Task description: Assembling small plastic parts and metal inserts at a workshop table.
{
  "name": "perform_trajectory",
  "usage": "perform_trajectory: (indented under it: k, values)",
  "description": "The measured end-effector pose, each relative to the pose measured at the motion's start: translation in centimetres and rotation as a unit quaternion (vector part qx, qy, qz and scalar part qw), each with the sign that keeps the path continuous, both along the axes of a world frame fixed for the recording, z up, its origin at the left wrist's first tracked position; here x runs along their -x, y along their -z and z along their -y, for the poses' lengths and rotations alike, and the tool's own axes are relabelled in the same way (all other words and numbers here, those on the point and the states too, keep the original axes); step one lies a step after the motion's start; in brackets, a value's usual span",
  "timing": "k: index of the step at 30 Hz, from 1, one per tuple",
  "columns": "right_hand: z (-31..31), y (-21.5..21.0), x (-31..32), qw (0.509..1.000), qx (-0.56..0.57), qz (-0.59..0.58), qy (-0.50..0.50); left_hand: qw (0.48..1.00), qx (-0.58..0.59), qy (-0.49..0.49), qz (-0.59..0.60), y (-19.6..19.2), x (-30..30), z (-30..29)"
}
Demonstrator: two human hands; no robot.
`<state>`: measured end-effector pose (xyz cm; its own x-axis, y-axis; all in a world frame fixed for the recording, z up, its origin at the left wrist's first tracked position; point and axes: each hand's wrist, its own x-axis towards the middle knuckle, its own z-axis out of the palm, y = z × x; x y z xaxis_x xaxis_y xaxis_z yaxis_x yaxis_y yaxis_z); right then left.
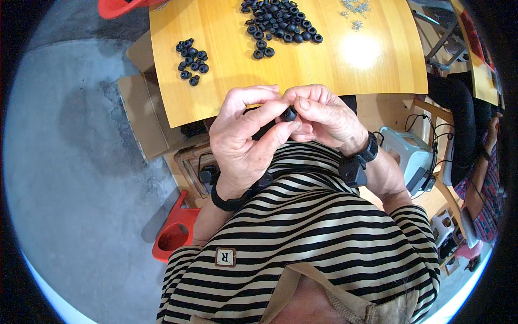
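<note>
Just off the table's near edge, both hands meet in front of my striped shirt. A small black round part (289, 114), knob-like and apparently of rubber or plastic, is pinched between the fingertips of my left hand (240, 132) and my right hand (330, 117). The fingers cover most of it. On the table beyond lies a large heap of black round parts (280, 21), several with a hole in the middle. A smaller group of similar black parts (192, 62) sits to the left.
Small silvery metal pieces (356, 8) lie at the far right of the wooden table (334, 70). An open cardboard box (143, 108) stands left below it. A light-blue stool (407, 148) with black cables is at the right, near another seated person (477, 183). A red plastic piece (175, 232) is lower left.
</note>
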<state>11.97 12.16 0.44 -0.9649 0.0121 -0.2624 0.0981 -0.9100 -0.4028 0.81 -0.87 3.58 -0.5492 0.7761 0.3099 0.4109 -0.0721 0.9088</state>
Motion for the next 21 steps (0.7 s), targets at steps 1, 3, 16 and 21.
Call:
perform_trajectory:
  k: [1, 3, 16, 21]
  values:
    - [0.1, 0.2, 0.0, 1.0, 0.0, 0.0, 0.0, 1.0, 0.0, 0.0, 0.0, 0.1, 0.0, 0.0]
    - [0.1, 0.7, 0.1, 0.999, 0.02, -0.039, -0.001, 1.0, -0.01, 0.002, 0.0, 0.2, -0.1, 0.0]
    - [0.6, 1.5, 0.1, 0.996, 0.05, -0.065, 0.022, 0.999, 0.021, -0.023, 0.026, -0.3, -0.8, -0.1]
    - [1.6, 1.0, 0.4, 0.997, 0.058, 0.012, 0.052, 0.999, 0.035, -0.034, 0.018, 0.0, -0.2, 0.3]
